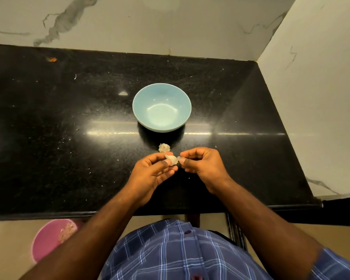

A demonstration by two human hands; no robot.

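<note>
A polished black granite countertop (49,138) fills a corner, backed by a white wall (129,23) with grey marble veins and met on the right by a matching side wall (321,77). A bright streak of reflected light (113,132) crosses the stone. Below, a pink bin (47,243) stands on glossy beige floor tiles (10,249).

We have a black counter (49,128): a blue bowl (161,107) stands mid-counter, a pale peel clump (164,148) lies near it on our side, and an orange scrap (53,59) lies far left.
</note>
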